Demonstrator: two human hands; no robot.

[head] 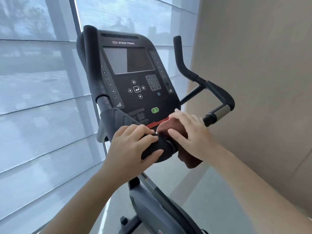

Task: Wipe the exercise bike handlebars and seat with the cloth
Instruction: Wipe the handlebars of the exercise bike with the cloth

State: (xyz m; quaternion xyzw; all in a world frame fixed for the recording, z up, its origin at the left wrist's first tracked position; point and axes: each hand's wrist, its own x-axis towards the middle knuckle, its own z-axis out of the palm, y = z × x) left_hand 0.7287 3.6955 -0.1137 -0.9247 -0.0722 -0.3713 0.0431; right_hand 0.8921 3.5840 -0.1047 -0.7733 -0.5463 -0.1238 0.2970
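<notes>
Both bare forearms enter from the bottom edge of the frame and converge at centre. Left hand (pixel 133 146) wraps the black foam grip of the handlebars (pixel 157 149) at lower centre, fingers curled over the top and thumb along the near side. Right hand (pixel 190 134) lies just right of it, fingers spread flat and pressing a reddish-brown cloth (pixel 175 127) against the bar; a fold of the cloth hangs below the wrist. The two hands are near each other, fingertips almost touching.

Directly behind the hands stands the black console (pixel 133 76), marked STAR TRAC, with a dark screen, a numeric keypad, arrow keys and a green button at its lower edge. Upright handlebar horns rise at upper centre-left and upper right; a chrome sensor section (pixel 222 112) sits on the right-hand loop.

Grey bike frame (pixel 152 203) descends toward bottom centre. Seat is out of view.

Left half of the frame shows a window covered by a translucent roller blind (pixel 37 98). Right side shows a plain beige wall (pixel 261 73). Pale floor (pixel 211 200) fills the lower right.
</notes>
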